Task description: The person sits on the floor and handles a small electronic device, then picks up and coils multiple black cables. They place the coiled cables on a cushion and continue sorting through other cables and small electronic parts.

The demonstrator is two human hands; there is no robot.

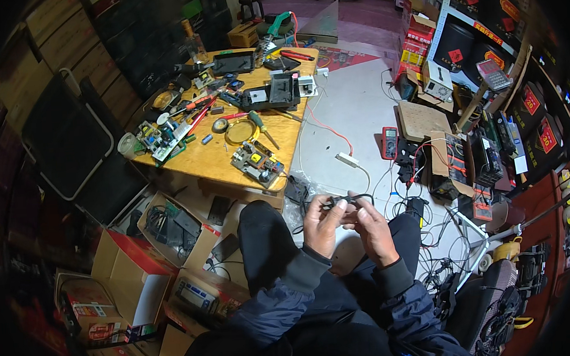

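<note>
A cluttered wooden counter stands far left; near centre, the left hand and right hand grip what looks like a black cable. Handling it seems the current step; the next move calls for steady fingers.

Your head camera looks steeply down and forward from the left side of your head, its wide fisheye view bending straight edges toward a dark rim. Your left hand and right hand sit near it, below centre; the table lies farther off, ahead and leftward.
</note>
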